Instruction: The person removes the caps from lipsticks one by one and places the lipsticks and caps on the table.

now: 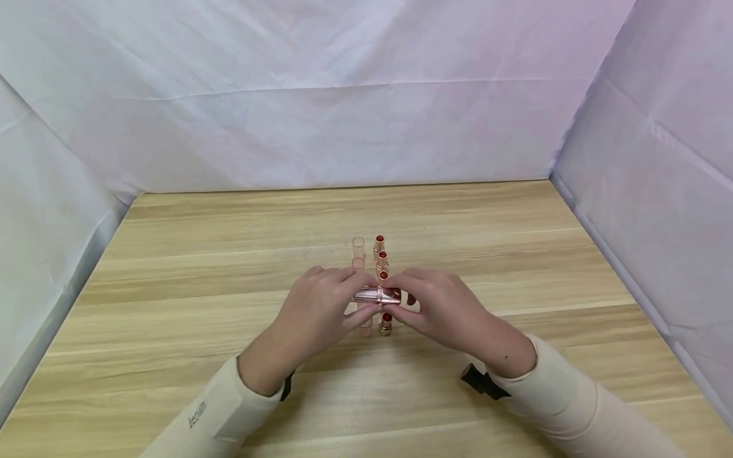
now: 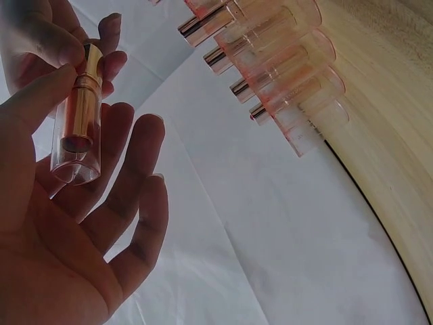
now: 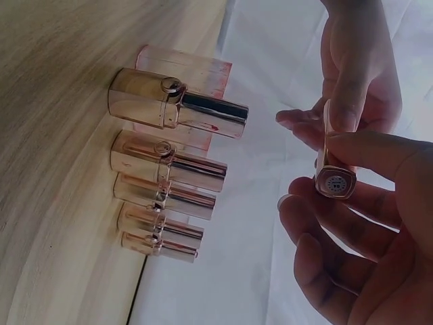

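Both hands hold one lipstick [image 1: 391,296] lying sideways above the table, in a rose-gold case. My left hand [image 1: 321,299] pinches its clear cap [image 2: 76,172] between thumb and forefinger; the cap surrounds the gold tube in the left wrist view. On the other end, the thumb and forefinger of my right hand [image 1: 448,308] grip the base, whose round label [image 3: 336,183] faces the right wrist camera. The other fingers of the left hand spread loosely. Around the hands, several uncapped lipsticks [image 3: 206,116] stand upright in a row, their red tips showing in the head view.
Left of the lipsticks runs a row of clear caps [image 1: 358,245] standing on the wood-grain table [image 1: 200,286]. Hands hide part of both rows in the head view. White cloth [image 1: 343,127] walls the table's back and sides.
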{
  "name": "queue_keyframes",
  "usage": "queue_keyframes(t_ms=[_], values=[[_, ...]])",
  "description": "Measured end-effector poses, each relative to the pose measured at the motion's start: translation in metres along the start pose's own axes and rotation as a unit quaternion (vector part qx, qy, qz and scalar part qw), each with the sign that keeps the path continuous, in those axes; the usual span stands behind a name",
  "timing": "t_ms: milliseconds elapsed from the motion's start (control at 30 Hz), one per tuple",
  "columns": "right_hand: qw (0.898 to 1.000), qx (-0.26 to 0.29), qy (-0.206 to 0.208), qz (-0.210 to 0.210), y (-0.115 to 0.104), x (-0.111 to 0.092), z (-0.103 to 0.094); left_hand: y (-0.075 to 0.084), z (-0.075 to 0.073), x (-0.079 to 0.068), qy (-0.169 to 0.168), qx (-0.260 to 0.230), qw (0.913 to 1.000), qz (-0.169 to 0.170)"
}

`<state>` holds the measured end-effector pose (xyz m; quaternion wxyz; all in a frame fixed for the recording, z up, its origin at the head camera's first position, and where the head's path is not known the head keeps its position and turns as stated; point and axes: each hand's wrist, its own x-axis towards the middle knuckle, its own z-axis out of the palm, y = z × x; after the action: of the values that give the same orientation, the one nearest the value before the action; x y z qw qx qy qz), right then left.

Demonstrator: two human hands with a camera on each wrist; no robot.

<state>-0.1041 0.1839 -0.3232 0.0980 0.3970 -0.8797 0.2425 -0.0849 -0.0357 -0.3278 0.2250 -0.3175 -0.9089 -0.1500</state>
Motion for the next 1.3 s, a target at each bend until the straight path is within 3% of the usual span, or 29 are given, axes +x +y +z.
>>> queue_keyframes(t_ms=[700, 1300], values=[[1.000, -0.006, -0.001, 0.012, -0.0026, -0.0017, -0.0013, 0.0001, -0.0001, -0.0006, -0.002, 0.006, 1.0000, -0.001], [1.000, -0.023, -0.008, -0.004, 0.0018, -0.0036, -0.0076, -0.0008, -0.0073, 0.0002, -0.047, 0.011, 0.9988, 0.011]])
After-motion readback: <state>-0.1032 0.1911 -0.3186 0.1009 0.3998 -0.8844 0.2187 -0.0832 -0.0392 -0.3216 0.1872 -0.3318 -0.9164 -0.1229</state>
